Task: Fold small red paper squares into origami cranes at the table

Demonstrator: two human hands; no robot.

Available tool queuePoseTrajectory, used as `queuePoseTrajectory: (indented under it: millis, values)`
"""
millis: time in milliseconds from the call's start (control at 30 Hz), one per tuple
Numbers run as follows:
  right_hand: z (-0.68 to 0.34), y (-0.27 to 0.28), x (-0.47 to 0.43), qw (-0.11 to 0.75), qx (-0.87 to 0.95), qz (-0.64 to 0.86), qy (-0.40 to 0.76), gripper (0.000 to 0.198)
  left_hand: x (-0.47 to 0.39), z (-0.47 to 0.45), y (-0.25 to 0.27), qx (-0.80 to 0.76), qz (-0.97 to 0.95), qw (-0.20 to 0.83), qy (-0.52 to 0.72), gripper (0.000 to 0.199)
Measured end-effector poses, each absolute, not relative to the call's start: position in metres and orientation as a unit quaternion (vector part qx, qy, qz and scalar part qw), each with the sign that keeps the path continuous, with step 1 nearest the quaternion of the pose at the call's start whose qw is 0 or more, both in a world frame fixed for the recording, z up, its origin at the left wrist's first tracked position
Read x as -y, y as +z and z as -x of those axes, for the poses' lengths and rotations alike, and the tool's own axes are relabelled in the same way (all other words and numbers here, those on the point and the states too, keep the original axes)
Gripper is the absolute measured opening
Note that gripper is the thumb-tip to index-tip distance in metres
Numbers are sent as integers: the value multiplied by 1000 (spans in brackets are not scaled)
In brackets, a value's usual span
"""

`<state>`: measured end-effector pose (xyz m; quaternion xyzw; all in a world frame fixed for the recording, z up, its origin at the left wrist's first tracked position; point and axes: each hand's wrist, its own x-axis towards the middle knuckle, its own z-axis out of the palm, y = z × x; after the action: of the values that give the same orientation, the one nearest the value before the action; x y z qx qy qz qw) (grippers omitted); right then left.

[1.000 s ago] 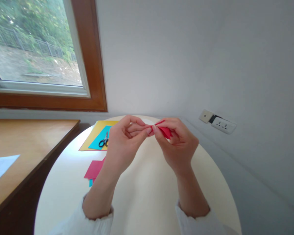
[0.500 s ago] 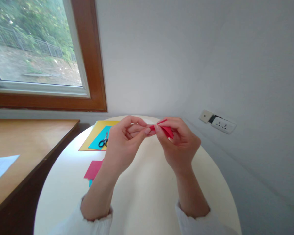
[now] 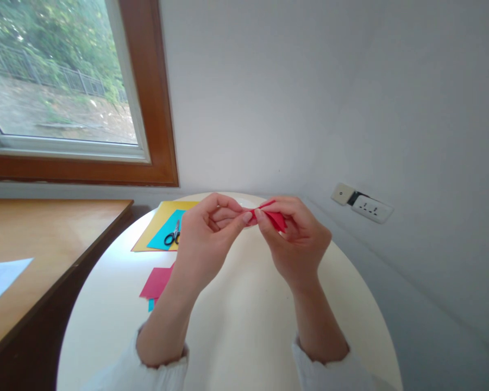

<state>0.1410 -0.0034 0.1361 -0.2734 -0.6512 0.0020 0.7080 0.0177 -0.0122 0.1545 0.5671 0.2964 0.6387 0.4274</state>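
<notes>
A small folded piece of red paper (image 3: 276,219) is held up between my two hands, above the far part of the white round table (image 3: 244,326). My left hand (image 3: 209,239) pinches its left end between thumb and fingers. Close beside it, my right hand (image 3: 295,236) grips the middle and right part, with the thumb on the near side. Folded red flaps stick out between the right thumb and fingers. The paper's underside and far side are hidden by my fingers.
Left of my hands, scissors (image 3: 171,237) with black handles lie on blue paper (image 3: 158,238) over yellow paper (image 3: 149,233). Nearer lie dark pink paper pieces (image 3: 155,282). A wooden desk (image 3: 65,228) stands at left; wall sockets (image 3: 371,208) are at right.
My right hand has shifted very slightly left, and the red paper's flaps sit at a slightly different angle. The left hand keeps its pinch.
</notes>
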Motion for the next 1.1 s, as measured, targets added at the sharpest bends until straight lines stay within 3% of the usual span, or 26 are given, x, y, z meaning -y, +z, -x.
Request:
queuePoseTrajectory:
  millis: [1100]
  values:
    - [-139,135,2,720,632,285,2,9,14,-18,153,-305,-585,401,635,19]
